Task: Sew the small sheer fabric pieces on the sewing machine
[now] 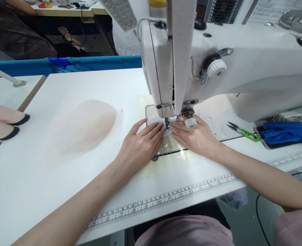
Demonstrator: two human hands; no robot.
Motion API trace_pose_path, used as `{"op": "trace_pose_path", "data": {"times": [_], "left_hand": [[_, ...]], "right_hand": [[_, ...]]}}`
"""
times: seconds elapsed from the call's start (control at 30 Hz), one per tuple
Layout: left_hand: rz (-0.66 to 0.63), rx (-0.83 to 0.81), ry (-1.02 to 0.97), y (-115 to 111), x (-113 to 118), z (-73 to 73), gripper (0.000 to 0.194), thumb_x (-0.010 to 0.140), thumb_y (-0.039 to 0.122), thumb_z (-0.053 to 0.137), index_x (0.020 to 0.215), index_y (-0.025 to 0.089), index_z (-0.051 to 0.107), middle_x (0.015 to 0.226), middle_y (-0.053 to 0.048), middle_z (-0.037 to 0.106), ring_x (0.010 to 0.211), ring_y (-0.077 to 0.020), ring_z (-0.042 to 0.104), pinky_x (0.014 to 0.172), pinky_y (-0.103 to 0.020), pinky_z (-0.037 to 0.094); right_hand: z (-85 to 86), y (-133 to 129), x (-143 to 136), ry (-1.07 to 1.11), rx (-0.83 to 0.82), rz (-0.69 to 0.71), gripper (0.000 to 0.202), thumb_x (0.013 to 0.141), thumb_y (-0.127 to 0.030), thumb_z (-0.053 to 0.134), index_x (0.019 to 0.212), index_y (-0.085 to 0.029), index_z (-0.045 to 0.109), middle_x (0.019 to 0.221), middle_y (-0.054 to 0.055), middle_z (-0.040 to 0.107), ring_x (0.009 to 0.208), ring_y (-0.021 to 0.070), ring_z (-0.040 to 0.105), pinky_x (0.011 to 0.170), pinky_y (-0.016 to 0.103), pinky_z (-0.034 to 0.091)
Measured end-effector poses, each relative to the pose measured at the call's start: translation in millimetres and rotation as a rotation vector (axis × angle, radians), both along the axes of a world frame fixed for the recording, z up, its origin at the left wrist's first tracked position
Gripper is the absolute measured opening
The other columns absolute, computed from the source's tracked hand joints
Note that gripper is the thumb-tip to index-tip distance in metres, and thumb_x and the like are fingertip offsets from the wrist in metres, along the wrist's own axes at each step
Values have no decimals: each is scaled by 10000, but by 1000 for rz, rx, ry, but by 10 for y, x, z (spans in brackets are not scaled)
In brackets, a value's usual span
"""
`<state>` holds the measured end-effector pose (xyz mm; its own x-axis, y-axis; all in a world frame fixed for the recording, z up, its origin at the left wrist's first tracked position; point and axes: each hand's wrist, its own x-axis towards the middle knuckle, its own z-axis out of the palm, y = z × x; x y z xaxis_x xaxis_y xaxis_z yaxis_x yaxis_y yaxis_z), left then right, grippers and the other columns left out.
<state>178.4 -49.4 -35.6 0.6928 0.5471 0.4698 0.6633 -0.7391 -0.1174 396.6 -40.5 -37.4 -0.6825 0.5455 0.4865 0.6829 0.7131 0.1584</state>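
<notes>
My left hand lies flat, fingers stretched out, on the left side of a small pale fabric piece on the sewing machine's bed. The fabric reaches under the presser foot, between my two hands. From the right, my right hand rests with its fingers extended on the other side of the foot. Some of its fingertips are hidden behind a white round knob. The white sewing machine rises over both hands.
Green-handled thread snips lie right of my right hand, near a dark tray with blue cloth. A printed ruler runs along the table's front edge. Two beige pieces with black ends stick in at left. A co-worker's arm shows behind.
</notes>
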Motion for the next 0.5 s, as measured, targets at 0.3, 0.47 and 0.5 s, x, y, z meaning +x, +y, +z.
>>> {"op": "trace_pose_path", "data": {"times": [0.3,0.47,0.5], "left_hand": [[96,87,29,-139,-29,152,231,918,379,533,910,186,660,733,-23,716,600,-187,649,663,-381,471],[2,71,-47,-89,-39,182,133,901,193,547,998,176,636,995,-51,734,912,-208,684,791,-371,486],[-20,44,-57,-72,-36,168,174,897,170,545,1051,168,627,1091,-65,716,1024,-219,660,879,-385,476]], "right_hand": [[59,-28,35,58,11,21,294,849,-11,488,950,-179,707,1010,32,741,960,185,635,963,400,420],[100,-139,-53,116,36,114,319,886,-8,417,911,-179,685,968,3,738,852,141,636,828,306,460],[100,-160,-70,123,3,146,310,890,-13,414,946,-165,679,995,17,731,899,145,636,823,295,464]]}}
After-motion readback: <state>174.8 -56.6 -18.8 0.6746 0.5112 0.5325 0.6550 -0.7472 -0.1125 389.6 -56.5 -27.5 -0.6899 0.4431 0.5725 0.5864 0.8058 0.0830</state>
